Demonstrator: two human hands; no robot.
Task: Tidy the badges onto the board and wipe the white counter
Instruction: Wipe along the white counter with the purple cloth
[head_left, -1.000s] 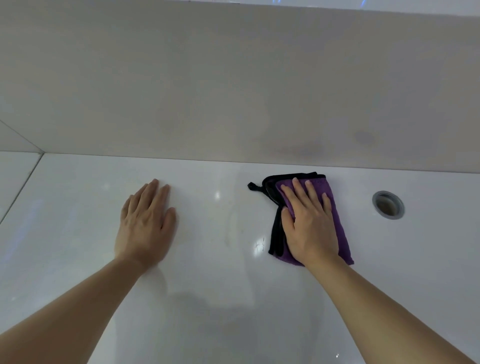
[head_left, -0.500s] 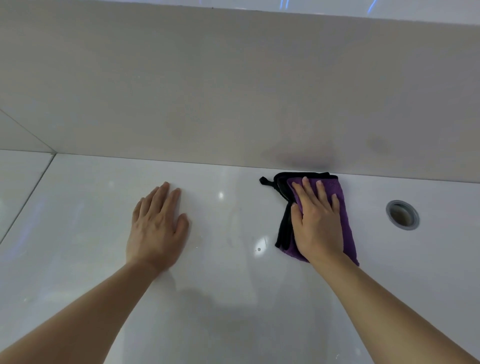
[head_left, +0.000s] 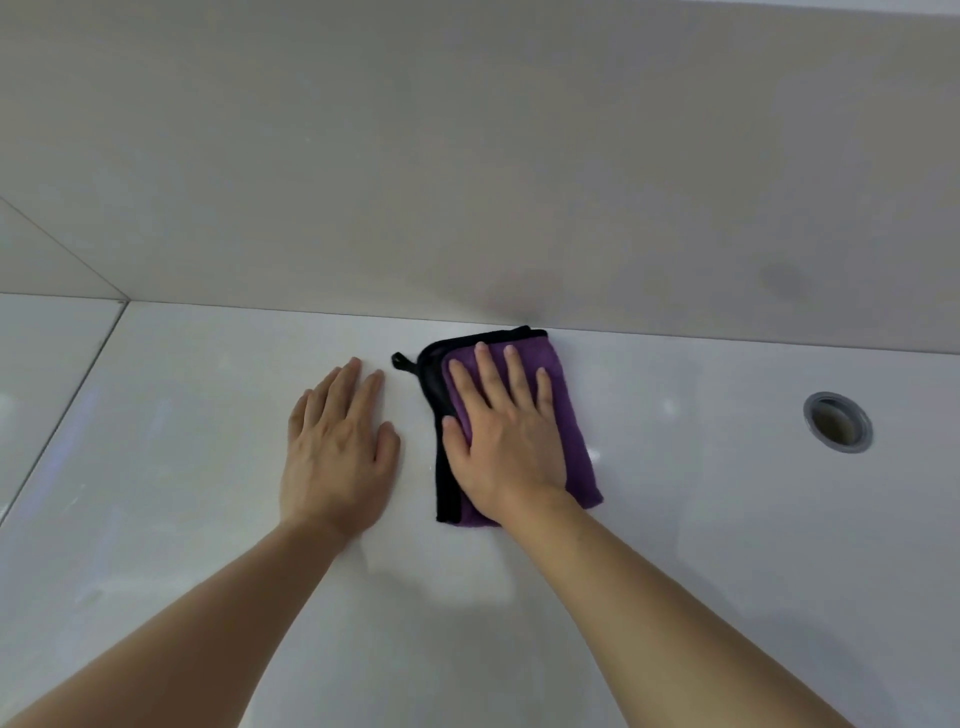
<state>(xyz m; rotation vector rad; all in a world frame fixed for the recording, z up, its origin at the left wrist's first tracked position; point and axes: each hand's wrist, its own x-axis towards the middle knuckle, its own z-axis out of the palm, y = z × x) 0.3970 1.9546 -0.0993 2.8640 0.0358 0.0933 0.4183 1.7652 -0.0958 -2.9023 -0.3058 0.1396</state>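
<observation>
The right hand (head_left: 506, 441) lies flat, fingers spread, pressing down on the folded purple cloth (head_left: 563, 410) at the far edge of the white desk (head_left: 701, 519) against the wall, while the left hand (head_left: 335, 447) rests open, palm down, just left of it, holding nothing.

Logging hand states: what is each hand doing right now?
Left hand: open, flat on the counter, holding nothing.
Right hand: open, pressing flat on the purple cloth.
</observation>
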